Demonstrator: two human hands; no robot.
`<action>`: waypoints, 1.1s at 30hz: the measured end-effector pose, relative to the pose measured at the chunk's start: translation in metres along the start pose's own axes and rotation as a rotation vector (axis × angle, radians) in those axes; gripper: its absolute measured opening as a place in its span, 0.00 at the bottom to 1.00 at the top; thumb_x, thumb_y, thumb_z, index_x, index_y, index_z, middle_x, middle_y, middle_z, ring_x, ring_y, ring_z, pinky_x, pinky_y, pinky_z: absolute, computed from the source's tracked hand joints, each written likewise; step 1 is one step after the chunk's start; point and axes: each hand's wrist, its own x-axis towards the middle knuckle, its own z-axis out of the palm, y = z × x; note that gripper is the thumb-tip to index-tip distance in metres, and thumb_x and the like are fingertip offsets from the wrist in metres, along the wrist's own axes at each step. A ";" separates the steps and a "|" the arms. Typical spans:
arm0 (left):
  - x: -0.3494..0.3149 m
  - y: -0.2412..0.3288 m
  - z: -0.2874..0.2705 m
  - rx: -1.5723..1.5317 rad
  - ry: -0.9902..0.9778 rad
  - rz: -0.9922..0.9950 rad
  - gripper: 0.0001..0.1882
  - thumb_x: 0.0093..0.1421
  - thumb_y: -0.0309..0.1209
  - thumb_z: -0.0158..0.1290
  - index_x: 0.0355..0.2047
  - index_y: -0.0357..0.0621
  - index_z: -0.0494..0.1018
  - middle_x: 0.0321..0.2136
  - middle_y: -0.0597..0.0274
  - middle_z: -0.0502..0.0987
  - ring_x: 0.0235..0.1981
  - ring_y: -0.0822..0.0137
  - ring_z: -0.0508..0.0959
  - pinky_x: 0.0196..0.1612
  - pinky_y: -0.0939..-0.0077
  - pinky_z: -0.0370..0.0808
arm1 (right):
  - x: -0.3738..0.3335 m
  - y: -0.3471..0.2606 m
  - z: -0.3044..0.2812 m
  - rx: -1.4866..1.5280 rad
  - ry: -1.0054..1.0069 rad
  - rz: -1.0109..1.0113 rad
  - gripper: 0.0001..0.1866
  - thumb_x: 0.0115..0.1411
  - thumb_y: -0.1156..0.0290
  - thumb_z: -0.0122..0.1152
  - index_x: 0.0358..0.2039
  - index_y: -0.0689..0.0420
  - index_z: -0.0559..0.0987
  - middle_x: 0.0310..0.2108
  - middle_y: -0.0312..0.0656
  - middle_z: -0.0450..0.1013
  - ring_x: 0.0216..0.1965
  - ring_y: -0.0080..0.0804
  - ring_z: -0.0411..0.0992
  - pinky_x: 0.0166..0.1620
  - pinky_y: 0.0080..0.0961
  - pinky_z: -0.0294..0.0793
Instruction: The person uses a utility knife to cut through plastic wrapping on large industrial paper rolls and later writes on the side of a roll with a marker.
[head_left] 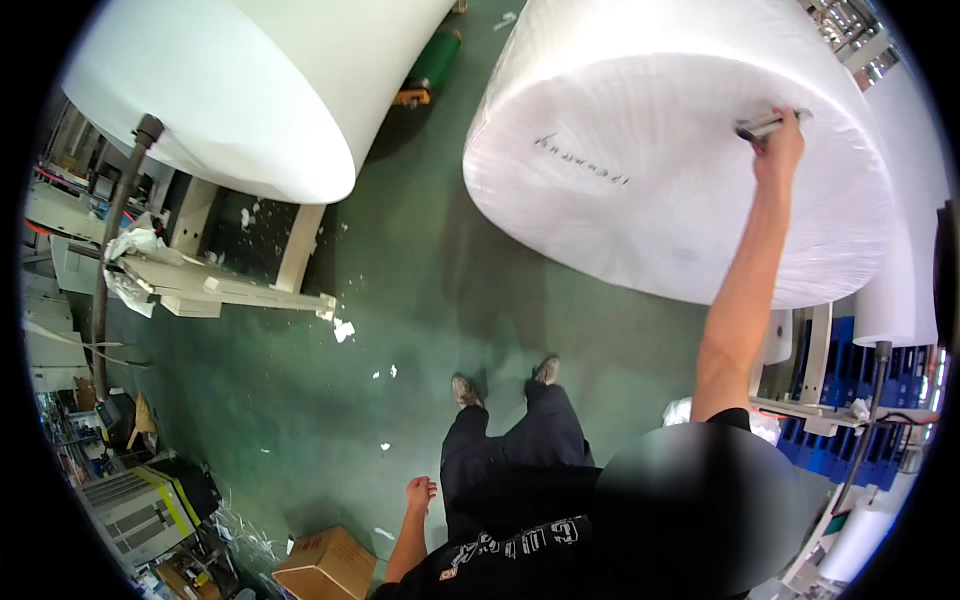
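Note:
A huge white roll [640, 220], wrapped in clear film with handwriting on its end face, fills the upper right. My right arm is stretched out to it, and my right hand [783, 145] is closed around a silver hand tool [762, 126] with a dark end, against or just in front of the wrapped face. The tool's exact kind is too small to tell. Down by my left thigh hangs my left hand [421, 492], its fingers curled in, with nothing visible in them.
A second large white roll [230, 100] is at upper left, above a pale frame [250, 292] and beside a dark upright pole [122, 200]. Paper scraps [343, 330] litter the green floor [400, 270]. A cardboard box [328, 565] sits lower left; blue pallets [835, 450] stand at right.

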 end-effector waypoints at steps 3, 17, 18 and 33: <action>0.000 -0.039 -0.025 -0.027 0.084 -0.187 0.09 0.57 0.33 0.48 0.34 0.41 0.70 0.22 0.59 0.74 0.19 0.70 0.72 0.21 0.76 0.70 | -0.060 0.105 0.077 -0.188 -0.081 -0.040 0.14 0.58 0.61 0.49 0.31 0.62 0.71 0.23 0.44 0.71 0.19 0.28 0.68 0.15 0.22 0.60; -0.069 -0.161 0.006 0.050 0.320 -0.770 0.10 0.55 0.33 0.47 0.30 0.37 0.71 0.20 0.56 0.73 0.19 0.65 0.73 0.20 0.72 0.70 | -0.239 0.590 0.108 -1.095 -0.676 -0.458 0.17 0.60 0.62 0.46 0.38 0.66 0.64 0.17 0.50 0.72 0.15 0.48 0.70 0.20 0.40 0.69; -0.074 -0.163 0.019 0.050 0.339 -0.802 0.11 0.55 0.33 0.47 0.30 0.36 0.71 0.21 0.56 0.73 0.19 0.65 0.73 0.20 0.72 0.70 | -0.242 0.635 0.088 -1.153 -0.718 -0.463 0.18 0.60 0.61 0.45 0.39 0.65 0.64 0.18 0.51 0.73 0.17 0.49 0.71 0.21 0.41 0.69; -0.023 -0.163 0.096 0.022 0.284 -0.626 0.15 0.58 0.37 0.46 0.30 0.35 0.71 0.23 0.55 0.73 0.22 0.66 0.74 0.22 0.71 0.71 | -0.162 0.741 -0.298 -1.984 -1.412 0.768 0.18 0.59 0.58 0.43 0.40 0.58 0.73 0.31 0.48 0.75 0.32 0.42 0.75 0.34 0.39 0.74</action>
